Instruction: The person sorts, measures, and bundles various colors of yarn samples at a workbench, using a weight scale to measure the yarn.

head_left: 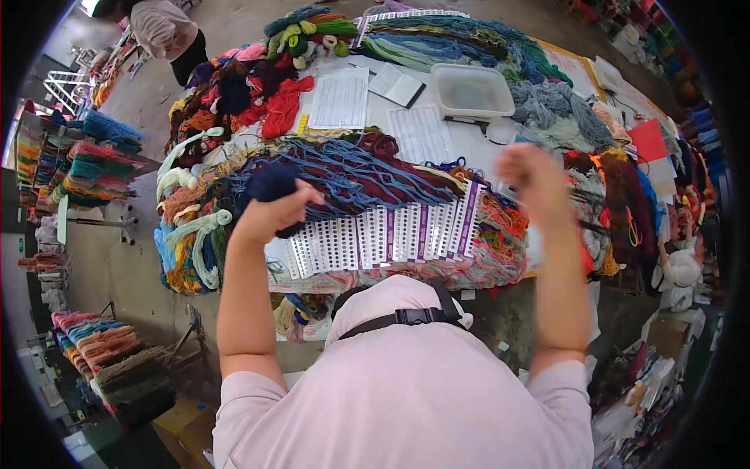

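Note:
My left hand (275,216) is closed around a bundle of dark navy yarn (269,181) at the left of the table. Raised over the right side of the table, my right hand (525,173) is blurred by motion. Its fingers look curled in; whatever they hold, if anything, I cannot make out. Between the hands lies a long spread of blue and maroon yarn (351,176). In front of it is a row of white punched cards (375,237) with purple strips, several of them side by side.
Printed sheets (339,98), a notebook (396,84) and a clear plastic tub (473,91) sit farther back. Mixed yarn piles (234,94) line the table edges. Yarn racks (101,168) stand at the left. Another person (162,31) is at the upper left.

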Tool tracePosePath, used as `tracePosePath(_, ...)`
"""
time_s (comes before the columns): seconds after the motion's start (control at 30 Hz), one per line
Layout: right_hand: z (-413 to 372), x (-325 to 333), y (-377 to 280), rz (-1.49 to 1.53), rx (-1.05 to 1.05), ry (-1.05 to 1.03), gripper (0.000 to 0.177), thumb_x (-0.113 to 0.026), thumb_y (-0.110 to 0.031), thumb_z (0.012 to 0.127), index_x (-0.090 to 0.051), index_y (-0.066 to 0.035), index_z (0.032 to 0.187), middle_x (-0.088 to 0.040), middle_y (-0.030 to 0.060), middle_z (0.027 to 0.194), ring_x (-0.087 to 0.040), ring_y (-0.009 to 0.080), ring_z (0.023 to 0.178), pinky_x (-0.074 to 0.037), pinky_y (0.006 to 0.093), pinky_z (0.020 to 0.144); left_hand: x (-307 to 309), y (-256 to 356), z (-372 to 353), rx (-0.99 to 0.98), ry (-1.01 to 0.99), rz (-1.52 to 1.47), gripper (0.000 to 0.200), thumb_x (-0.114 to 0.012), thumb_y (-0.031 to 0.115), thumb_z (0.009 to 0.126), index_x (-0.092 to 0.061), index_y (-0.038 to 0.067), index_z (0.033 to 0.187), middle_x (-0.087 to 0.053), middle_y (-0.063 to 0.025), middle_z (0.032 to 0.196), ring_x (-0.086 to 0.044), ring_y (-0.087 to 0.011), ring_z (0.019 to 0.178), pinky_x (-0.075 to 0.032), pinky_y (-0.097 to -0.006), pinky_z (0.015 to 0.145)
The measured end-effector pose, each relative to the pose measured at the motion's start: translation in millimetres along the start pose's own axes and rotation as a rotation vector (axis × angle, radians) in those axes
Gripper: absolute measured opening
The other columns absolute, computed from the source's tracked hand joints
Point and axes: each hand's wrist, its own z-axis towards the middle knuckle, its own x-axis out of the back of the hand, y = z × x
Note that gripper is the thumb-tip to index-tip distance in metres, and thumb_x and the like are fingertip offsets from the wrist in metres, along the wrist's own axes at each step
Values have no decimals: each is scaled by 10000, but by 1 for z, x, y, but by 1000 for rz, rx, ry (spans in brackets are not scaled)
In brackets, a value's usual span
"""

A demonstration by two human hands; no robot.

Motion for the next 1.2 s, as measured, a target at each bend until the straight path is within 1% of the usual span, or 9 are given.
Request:
tracePosePath(0.07, 24, -71, 48, 14, 57, -203, 369, -438, -284, 1001, -628, 29, 1044, -668, 154, 1024, -651, 223, 946, -504, 342, 891, -26, 11, 1, 3, -95, 36, 172, -619, 189, 888, -701, 40, 866, -454, 50, 555, -375, -25, 479, -262, -193, 446)
tracePosePath(0.17, 47, -138, 103, 3, -33, -436, 393, -386, -268, 1026, -596, 53, 1109, -651, 167, 1070, -637, 210, 985, -488, 313, 908, -45, 12, 7, -30, -133, -32, 175, -617, 192, 895, -692, 36, 868, -431, 62, 553, -367, -22, 482, -253, -197, 444)
tracePosePath(0.27, 43, -148, 105, -31, -184, -511, 326, -415, -239, 1017, -584, 40, 1010, -623, 69, 753, -607, 140, 654, -485, 257, 619, -40, 7, 12, -60, -30, -38, 187, -614, 197, 896, -676, 23, 865, -427, 58, 532, -366, -29, 464, -270, -202, 443)
tracePosePath(0.3, 43, -144, 105, -98, -216, -513, 302, -423, -221, 1010, -592, 23, 961, -529, 10, 614, -495, 96, 516, -390, 238, 491, -37, 3, 13, -65, 13, -66, 190, -612, 196, 894, -670, 18, 862, -425, 54, 523, -368, -34, 455, -284, -205, 443)
tracePosePath(0.37, 49, -124, 95, -169, -401, -643, 285, -477, -233, 985, -612, 3, 901, -466, -26, 570, -400, 58, 474, -321, 220, 450, -26, -3, 18, -101, 73, -178, 224, -614, 211, 883, -647, -9, 858, -435, 31, 504, -392, -60, 427, -366, -231, 460)
tracePosePath(0.63, 47, -78, -46, -316, -293, -555, 251, -490, -207, 982, -608, -3, 894, -332, -84, 536, -263, 6, 441, -198, 191, 403, 20, -46, 60, -40, 103, -489, 240, -492, 240, 974, -596, 25, 959, -312, 59, 561, -293, -56, 460, -387, -250, 626)
tracePosePath(0.97, 36, -52, -175, -333, -42, -516, 249, -378, -215, 1030, -530, -31, 959, -303, -74, 567, -218, 2, 436, -180, 160, 356, -35, -71, 118, 15, -34, -568, 249, -495, 237, 967, -603, 18, 1015, -383, 46, 606, -353, -71, 488, -404, -257, 628)
tracePosePath(1.1, 34, -13, -217, -299, 45, -510, 280, -375, -206, 1031, -539, 5, 1114, -248, -70, 604, -204, 18, 458, -193, 177, 386, -63, -79, 134, 74, -11, -586, 314, -581, 218, 923, -612, 91, 1209, -579, -41, 1007, -416, -71, 570, -458, -278, 690)
tracePosePath(1.2, 29, 13, -244, -247, 87, -456, 302, -400, -203, 1022, -537, 18, 1175, -273, -61, 616, -231, 33, 462, -222, 198, 401, -58, -105, 143, 214, 177, -743, 298, -620, 201, 891, -621, 99, 1170, -617, -51, 1007, -423, -72, 542, -476, -286, 705)
